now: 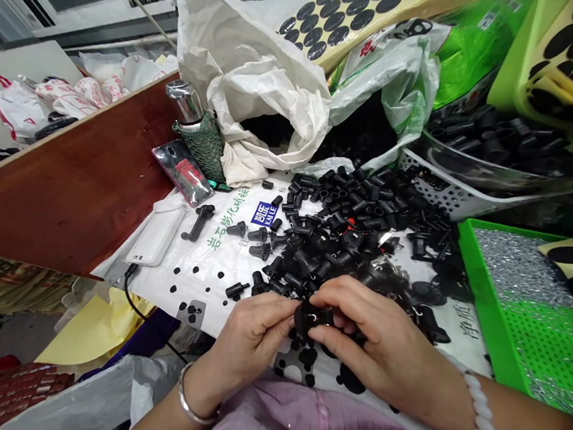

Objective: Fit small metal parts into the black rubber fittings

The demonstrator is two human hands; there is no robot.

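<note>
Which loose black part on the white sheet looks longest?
The long black part lying apart, left of the heap; the pieces near it are much shorter.

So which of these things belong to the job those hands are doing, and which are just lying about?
Belonging: left hand, right hand, the small black plastic part they hold, the heap of similar black parts, the loose black round pads.

Lying about: steel flask in a green mesh sleeve, phone, crumpled white sack.

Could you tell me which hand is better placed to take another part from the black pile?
Probably the right hand: it sits just below the pile of black plastic parts; the left hand lies further aside. Both grip one black part.
</note>
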